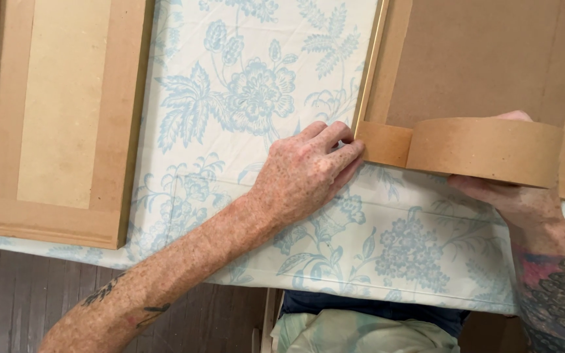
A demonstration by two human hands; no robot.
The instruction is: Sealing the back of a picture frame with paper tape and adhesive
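Note:
My right hand [514, 196] grips a wide roll of brown paper tape [485, 149] held on edge over the lower border of a picture frame lying face down [479, 59]. A short length of tape [384, 142] runs left from the roll along the frame's lower edge. My left hand [305, 173] rests on the cloth with its fingertips pressed on the tape's free end at the frame's lower left corner. Part of my right hand is hidden behind the roll.
A second frame [60, 117], also face down with a brown backing board, lies at the left. Both sit on a white cloth with a pale blue flower print [250, 98]. Dark wooden floorboards [14, 294] show below the table edge.

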